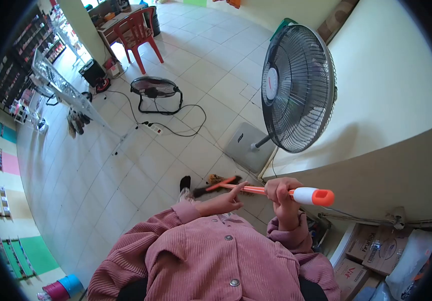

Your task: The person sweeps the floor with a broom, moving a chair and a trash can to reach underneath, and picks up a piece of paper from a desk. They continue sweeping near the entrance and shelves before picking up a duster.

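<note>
Gripping broom in right hand, fingers wrapped round handle next to white grip. Pointing index finger of left hand across handle; cannot tell if clamped or only touching. Just beyond left hand: broom head, foot near. Tight beyond right hand: wall, plus base of standing fan. Wide open tile floor ahead and left of left hand, as far as power strip and low fan. Farther out, red chair. Hard to make out: brown bundle beyond left hand, partly behind broom head. Behind right hand: boxes, partly hidden by plastic. Far left of left hand: shelves, cut off by dark lens rim.
</note>
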Available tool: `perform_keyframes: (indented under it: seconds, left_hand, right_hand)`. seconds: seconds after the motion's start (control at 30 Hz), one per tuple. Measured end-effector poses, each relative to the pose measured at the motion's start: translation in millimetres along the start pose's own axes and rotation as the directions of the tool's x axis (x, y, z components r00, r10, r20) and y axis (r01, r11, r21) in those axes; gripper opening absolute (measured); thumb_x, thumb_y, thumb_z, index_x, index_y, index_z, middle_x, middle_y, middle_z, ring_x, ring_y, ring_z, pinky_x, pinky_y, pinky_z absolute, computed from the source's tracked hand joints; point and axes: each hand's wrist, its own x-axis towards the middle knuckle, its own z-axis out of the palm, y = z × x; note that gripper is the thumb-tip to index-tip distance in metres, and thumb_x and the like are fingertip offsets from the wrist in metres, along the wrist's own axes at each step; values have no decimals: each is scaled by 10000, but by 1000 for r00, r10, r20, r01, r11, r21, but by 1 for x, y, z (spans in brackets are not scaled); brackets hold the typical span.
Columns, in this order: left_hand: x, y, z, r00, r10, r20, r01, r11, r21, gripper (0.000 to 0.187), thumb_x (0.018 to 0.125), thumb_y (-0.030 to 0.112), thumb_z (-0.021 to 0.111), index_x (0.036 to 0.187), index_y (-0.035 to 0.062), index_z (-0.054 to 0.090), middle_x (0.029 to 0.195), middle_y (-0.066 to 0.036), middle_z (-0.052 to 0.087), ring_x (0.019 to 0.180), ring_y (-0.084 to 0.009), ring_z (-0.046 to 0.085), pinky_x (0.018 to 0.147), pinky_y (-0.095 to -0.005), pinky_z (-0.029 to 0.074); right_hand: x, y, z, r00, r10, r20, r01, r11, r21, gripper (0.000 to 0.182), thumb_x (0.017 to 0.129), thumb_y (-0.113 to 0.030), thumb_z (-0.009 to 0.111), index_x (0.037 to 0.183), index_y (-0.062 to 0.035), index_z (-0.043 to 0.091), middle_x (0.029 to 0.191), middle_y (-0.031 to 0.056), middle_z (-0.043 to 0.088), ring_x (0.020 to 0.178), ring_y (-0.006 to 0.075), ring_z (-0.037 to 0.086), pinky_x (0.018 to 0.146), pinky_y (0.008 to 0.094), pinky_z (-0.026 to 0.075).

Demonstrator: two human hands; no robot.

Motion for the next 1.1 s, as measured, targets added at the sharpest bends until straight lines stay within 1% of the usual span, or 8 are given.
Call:
perform_keyframes:
  seconds: [0.17, 0.2, 0.27, 0.4, 0.63, 0.8, 0.9, 1.1]
  left_hand:
    - [42, -25, -89, 962, 133, -238, -150, 987, -55, 543, 922, 84, 535, 1353, 71, 203, 1064, -118, 553, 953, -163, 571, 815, -296, 472]
    - [53, -34, -111, 928, 217, -302, -270, 952, -145, 395, 909, 150, 541, 1211, 36, 314, 782, -38, 532, 708, -97, 517, 637, -271, 450]
    - [55, -15, -166, 928, 174, -329, -217, 971, -101, 340, 912, 150, 518, 1182, 25, 353, 797, -44, 554, 709, -107, 537, 635, -277, 462]
    - [55, 29, -254, 931, 191, -312, -210, 977, -28, 314, 893, 123, 525, 1160, 15, 399, 787, -63, 581, 700, -137, 577, 632, -288, 481]
    - [43, 123, -351, 921, 301, -249, -59, 737, 673, 331, 876, 324, 548, 1105, 85, 553, 834, -159, 659, 786, -331, 647, 664, -447, 491]
    - [102, 104, -397, 935, 269, -230, -115, 846, 520, 323, 860, 335, 580, 1054, 78, 553, 870, -176, 645, 823, -367, 630, 682, -453, 477]
    - [165, 37, -422, 909, 334, -249, -252, 916, 311, 242, 850, 251, 597, 1015, 83, 544, 888, -169, 634, 838, -348, 625, 688, -423, 471]
    - [283, -35, -495, 870, 350, -347, -278, 930, 241, 244, 826, 75, 590, 1041, 102, 476, 866, -115, 572, 792, -247, 580, 682, -366, 452]
  right_hand:
    - [73, 27, 36, 998, -27, 55, 30, 998, -49, 358, 880, -194, 634, 640, -76, 396, 601, 2, 443, 550, 108, 391, 520, 259, 315]
    - [94, 33, 49, 995, -91, 34, 93, 993, -67, 348, 873, -182, 642, 645, -75, 403, 609, 7, 454, 560, 111, 402, 533, 263, 330]
    - [137, 42, 65, 987, -153, 44, 157, 983, -98, 298, 862, -163, 661, 701, -71, 428, 634, 23, 489, 579, 120, 433, 581, 280, 384]
    - [221, 79, 102, 955, -297, 19, 297, 955, -11, 373, 850, -350, 685, 804, -78, 435, 631, 23, 485, 559, 117, 434, 590, 292, 415]
    - [325, 110, 143, 844, -524, -112, 453, 809, -374, 509, 871, -575, 528, 861, -87, 382, 581, -6, 404, 456, 95, 397, 552, 275, 394]
    - [370, 126, 131, 938, -316, -142, 250, 901, -354, 152, 856, -118, 631, 787, -51, 513, 683, 26, 542, 614, 129, 488, 616, 287, 413]
    - [383, 177, 108, 978, -118, -173, 37, 910, -412, 157, 836, -59, 637, 745, -43, 511, 684, 35, 537, 624, 137, 485, 623, 277, 406]
    - [413, 281, 66, 951, -206, -231, 58, 852, -521, 202, 846, 1, 590, 700, -42, 456, 690, 51, 521, 650, 146, 490, 704, 304, 450]
